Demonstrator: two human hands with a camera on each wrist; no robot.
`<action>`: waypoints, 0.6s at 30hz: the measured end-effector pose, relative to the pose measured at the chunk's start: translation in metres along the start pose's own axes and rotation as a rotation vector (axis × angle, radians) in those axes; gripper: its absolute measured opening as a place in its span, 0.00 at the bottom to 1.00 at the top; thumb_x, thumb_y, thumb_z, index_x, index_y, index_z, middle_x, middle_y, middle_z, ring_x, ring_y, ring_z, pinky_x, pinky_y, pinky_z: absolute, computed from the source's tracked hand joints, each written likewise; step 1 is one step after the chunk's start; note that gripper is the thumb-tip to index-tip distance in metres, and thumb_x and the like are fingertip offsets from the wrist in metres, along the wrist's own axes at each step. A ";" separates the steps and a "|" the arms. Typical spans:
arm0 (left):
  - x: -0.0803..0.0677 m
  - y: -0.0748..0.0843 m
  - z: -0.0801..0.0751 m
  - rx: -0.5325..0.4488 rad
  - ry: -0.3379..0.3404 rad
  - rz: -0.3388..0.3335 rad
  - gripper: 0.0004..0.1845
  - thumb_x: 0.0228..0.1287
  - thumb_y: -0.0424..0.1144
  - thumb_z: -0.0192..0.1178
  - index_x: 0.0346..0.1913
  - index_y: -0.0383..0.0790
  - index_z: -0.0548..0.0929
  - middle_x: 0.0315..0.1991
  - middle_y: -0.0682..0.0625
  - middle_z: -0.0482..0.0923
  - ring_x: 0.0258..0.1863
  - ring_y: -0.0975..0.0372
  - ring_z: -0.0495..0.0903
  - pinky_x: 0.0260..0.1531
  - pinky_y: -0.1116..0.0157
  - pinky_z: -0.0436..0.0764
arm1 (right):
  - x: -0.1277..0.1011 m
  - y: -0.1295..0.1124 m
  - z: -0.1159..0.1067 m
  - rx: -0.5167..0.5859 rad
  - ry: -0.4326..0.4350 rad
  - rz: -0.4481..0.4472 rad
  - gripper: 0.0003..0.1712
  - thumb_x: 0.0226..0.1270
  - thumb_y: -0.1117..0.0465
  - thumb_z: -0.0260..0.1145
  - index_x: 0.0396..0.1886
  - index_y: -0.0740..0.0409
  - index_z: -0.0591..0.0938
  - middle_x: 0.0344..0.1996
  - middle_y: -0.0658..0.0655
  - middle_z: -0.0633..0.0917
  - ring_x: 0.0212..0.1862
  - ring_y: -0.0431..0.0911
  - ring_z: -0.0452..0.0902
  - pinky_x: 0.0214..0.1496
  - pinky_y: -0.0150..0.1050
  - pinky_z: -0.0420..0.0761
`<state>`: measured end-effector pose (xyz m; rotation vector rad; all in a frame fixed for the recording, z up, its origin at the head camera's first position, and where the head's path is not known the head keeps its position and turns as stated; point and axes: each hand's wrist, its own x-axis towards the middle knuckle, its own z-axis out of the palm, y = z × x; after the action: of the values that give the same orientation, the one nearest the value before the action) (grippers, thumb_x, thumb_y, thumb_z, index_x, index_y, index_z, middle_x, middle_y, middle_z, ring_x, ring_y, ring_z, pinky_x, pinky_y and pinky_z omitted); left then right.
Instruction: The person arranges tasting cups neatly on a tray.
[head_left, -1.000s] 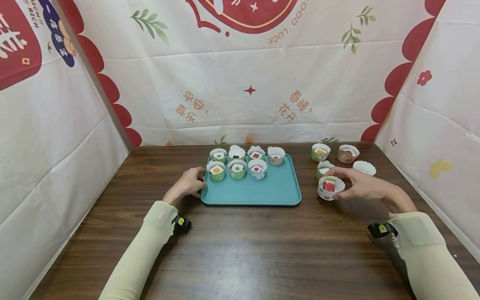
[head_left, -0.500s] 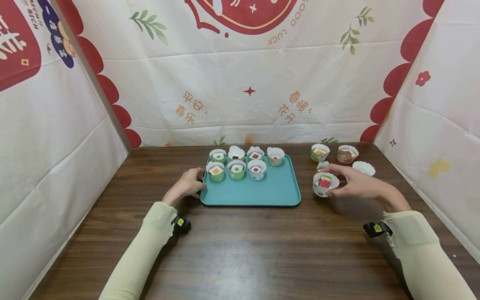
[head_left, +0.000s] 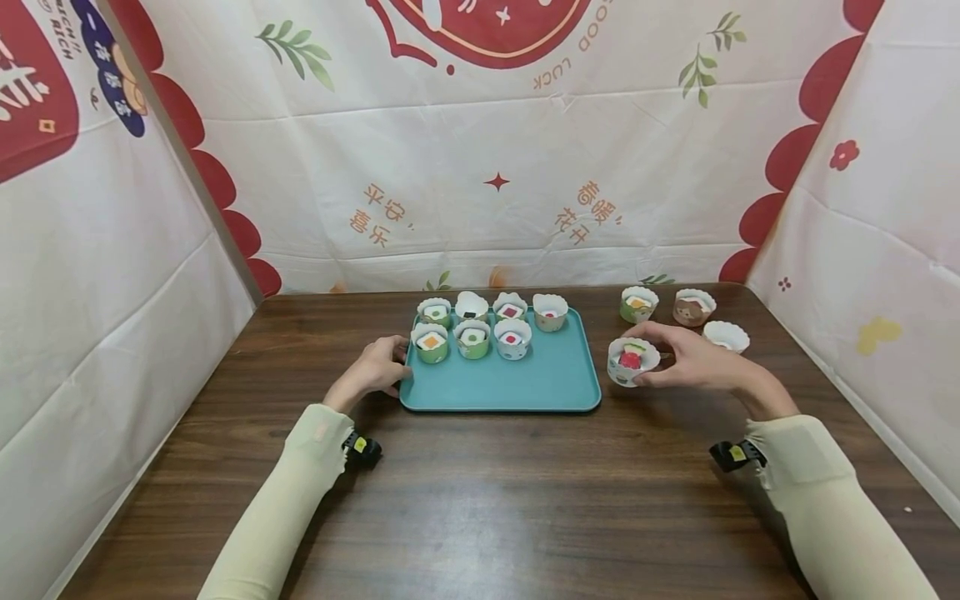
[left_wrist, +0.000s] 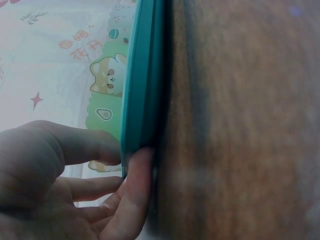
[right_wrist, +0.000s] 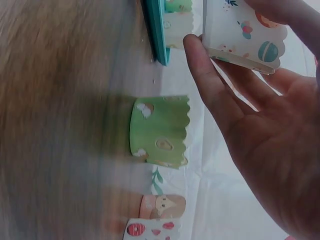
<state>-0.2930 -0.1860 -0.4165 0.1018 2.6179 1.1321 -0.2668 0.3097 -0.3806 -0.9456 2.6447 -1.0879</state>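
Head view showed the white paper cup [head_left: 632,362] with red filling pinched in the right hand [head_left: 686,360], lifted just right of the teal tray [head_left: 540,387]. Left hand [head_left: 377,370] gripped the tray's left edge, steadying it on the desk [head_left: 525,500]. Carrying seemed underway; placing beside the seven trayed cups [head_left: 480,327] would need clearance.

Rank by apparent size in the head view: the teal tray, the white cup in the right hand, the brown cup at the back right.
1. teal tray, clearly largest.
2. white cup, gripped by the right hand.
3. brown cup.
The cups look nearly alike; the white one is nearer, so their order is unsure.
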 end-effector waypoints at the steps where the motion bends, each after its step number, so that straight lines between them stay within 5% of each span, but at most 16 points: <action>1: 0.000 0.000 0.000 0.001 -0.001 0.000 0.34 0.68 0.27 0.58 0.76 0.30 0.64 0.60 0.32 0.75 0.50 0.49 0.83 0.31 0.60 0.91 | 0.001 -0.001 0.001 -0.009 0.001 0.007 0.30 0.61 0.61 0.78 0.62 0.55 0.78 0.48 0.56 0.84 0.45 0.38 0.80 0.45 0.30 0.85; 18: -0.001 0.000 0.001 -0.018 0.006 0.004 0.35 0.66 0.27 0.59 0.76 0.31 0.64 0.60 0.32 0.76 0.48 0.49 0.83 0.30 0.60 0.90 | 0.036 -0.016 0.012 -0.065 0.027 0.087 0.28 0.64 0.57 0.76 0.63 0.52 0.78 0.51 0.56 0.85 0.49 0.47 0.79 0.49 0.32 0.83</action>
<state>-0.2923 -0.1860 -0.4170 0.0999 2.6137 1.1589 -0.2830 0.2725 -0.3750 -0.8242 2.7299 -1.0085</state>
